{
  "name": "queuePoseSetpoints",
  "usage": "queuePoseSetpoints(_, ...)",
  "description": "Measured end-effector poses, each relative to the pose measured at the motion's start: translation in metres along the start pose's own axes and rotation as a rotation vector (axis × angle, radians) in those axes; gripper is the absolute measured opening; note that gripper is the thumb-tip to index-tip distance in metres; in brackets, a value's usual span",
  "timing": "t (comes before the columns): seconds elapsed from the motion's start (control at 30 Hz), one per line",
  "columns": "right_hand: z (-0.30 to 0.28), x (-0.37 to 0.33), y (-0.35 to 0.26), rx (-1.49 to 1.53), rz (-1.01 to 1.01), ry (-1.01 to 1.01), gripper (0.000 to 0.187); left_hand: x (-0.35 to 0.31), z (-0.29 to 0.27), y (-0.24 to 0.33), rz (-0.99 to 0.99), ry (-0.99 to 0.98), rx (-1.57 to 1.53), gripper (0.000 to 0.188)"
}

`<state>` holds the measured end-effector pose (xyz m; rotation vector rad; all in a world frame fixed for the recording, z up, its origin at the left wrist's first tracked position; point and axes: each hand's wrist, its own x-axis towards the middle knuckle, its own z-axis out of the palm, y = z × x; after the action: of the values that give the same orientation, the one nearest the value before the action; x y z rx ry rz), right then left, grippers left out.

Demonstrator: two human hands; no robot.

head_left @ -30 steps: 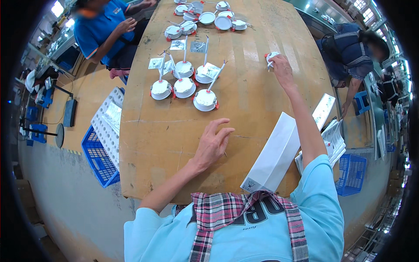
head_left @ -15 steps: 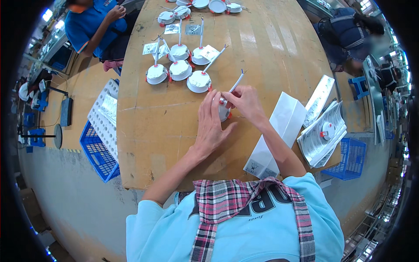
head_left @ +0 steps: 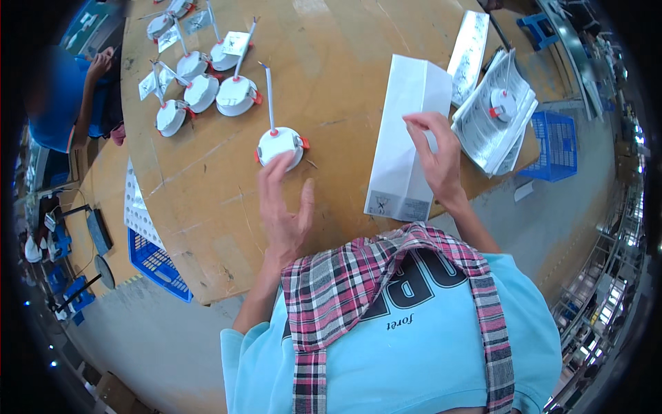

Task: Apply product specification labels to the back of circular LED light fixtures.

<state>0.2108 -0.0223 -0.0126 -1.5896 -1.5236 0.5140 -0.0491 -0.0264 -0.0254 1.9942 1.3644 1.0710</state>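
You wear pink-black-white plaid cloth (head_left: 334, 297) over a light-blue cloth shirt (head_left: 407, 366) with black lettering (head_left: 407, 295); your nearest round white lamp (head_left: 280, 143) has red clips (head_left: 305, 143).

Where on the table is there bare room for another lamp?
Bare tabletop lies between the upper-left lamps and the white carton. Another patch lies left of the left hand, below those lamps. Crowded: among the upper-left lamps, and toward the right edge, with white carton, printed strip and sheet stack.
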Motion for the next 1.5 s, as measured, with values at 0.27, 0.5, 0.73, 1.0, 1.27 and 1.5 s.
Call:
queuePoseSetpoints(0.27, 0.013, -0.068, 0.023, -0.162, -0.032, -0.004, 0.023, -0.014, 0.032, 0.035, -0.650, -0.559, -0.778, 0.053)
queuePoseSetpoints(0.5, 0.020, -0.058, 0.020, -0.049, -0.122, 0.007, 0.024, 0.012, 0.047, 0.025, -0.726, -0.696, -0.595, 0.035)
queuePoseSetpoints(0.73, 0.017, -0.053, 0.013, 0.016, -0.182, -0.014, 0.019, 0.017, 0.047, 0.008, -0.823, -0.643, -0.724, 0.021)
queuePoseSetpoints(1.0, 0.012, -0.048, 0.003, -0.091, -0.370, -0.213, 0.018, 0.030, 0.048, 0.013, -0.799, -0.574, -0.754, 0.022)
queuePoseSetpoints(1.27, 0.015, -0.040, -0.006, -0.181, -0.393, -0.171, 0.020, 0.040, 0.050, 0.023, -0.861, -0.556, -0.761, 0.029)
queuePoseSetpoints(1.5, 0.013, -0.028, -0.008, -0.278, -0.458, -0.194, 0.018, 0.050, 0.052, 0.021, -0.834, -0.582, -0.757, 0.037)
